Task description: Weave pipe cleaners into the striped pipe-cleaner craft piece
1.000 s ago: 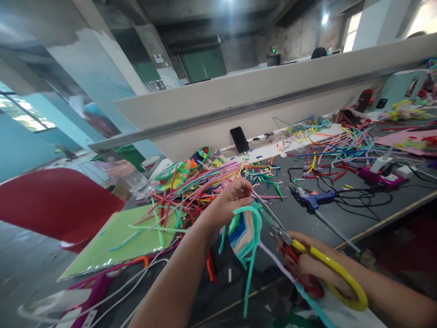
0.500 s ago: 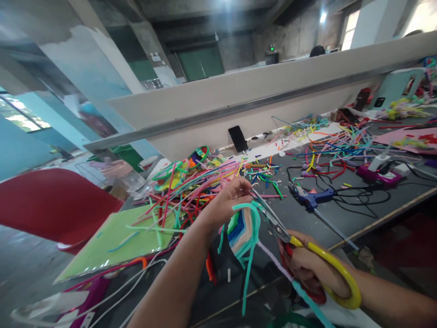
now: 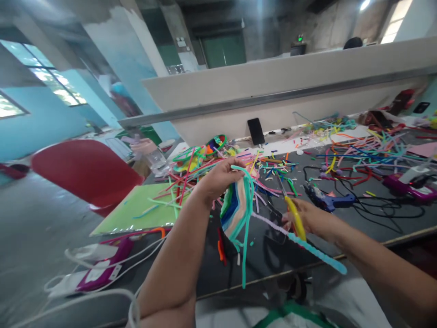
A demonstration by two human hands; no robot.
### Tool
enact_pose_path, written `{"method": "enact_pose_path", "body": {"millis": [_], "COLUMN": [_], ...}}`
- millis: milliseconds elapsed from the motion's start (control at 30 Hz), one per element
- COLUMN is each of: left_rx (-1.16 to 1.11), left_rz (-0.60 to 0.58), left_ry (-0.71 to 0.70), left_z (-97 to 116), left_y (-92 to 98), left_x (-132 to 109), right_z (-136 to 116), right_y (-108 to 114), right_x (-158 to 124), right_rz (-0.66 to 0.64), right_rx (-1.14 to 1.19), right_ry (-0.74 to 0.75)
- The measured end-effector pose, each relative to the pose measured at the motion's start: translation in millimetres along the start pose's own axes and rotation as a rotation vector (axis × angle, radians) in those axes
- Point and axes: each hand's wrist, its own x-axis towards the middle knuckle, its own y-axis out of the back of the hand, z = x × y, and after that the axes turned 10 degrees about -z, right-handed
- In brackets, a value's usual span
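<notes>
My left hand (image 3: pixel 223 177) pinches the top of a fan-like piece made of pipe cleaners (image 3: pixel 241 205), striped green, blue, cream and teal. A loose teal pipe cleaner (image 3: pixel 245 259) hangs from it, and a lilac-and-blue fuzzy stem (image 3: pixel 307 248) runs out to the right. My right hand (image 3: pixel 307 218) grips scissors (image 3: pixel 295 218) by the yellow handle, low over the dark table to the right of the piece. The blades point away from me, apart from the piece. My fingers partly hide the handles.
Heaps of coloured pipe cleaners (image 3: pixel 191 175) lie behind my left hand. A blue glue gun (image 3: pixel 331 200) with black cords is at right. A phone (image 3: pixel 256 131) leans on the partition (image 3: pixel 273 68). Purple power strips (image 3: pixel 105 271), a green sheet (image 3: pixel 126 212) and a red chair (image 3: pixel 85 173) stand left.
The scissors have come away from the top of the piece and are lower over the table to the right. My left hand still holds the piece. The view has turned left.
</notes>
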Motion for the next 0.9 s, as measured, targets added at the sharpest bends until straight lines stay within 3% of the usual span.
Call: {"method": "enact_pose_path", "body": {"millis": [233,333,400,533,600,733,900], "left_rx": [0.125,0.215,0.23,0.231,0.227,0.227,0.237], "left_rz": [-0.035,-0.038,-0.055,-0.062,-0.058,-0.05,-0.039], "left_ry": [-0.06,-0.094,-0.105,-0.112,-0.108,-0.092,-0.08], "left_z": [-3,-3,-3,-6,-8,-12,-20], "left_y": [9.8,10.7,11.0,12.4,13.4,12.7,4.9], "left_x": [1,1,1,4,5,9,15], "right_z": [-8,-25,-40,-66,-74,-77,-64], "right_y": [18,16,8,-14,-22,-26,-24], "right_x": [33,38,42,54,61,76,96], "right_rz": [0.095,0.145,0.143,-0.027,-0.102,-0.183,-0.19], "right_rx": [-0.882,-1.061,-0.94,-0.307,-0.136,-0.054,-0.031], "right_ry": [0.072,0.119,0.187,0.265,0.308,0.302,0.269]}}
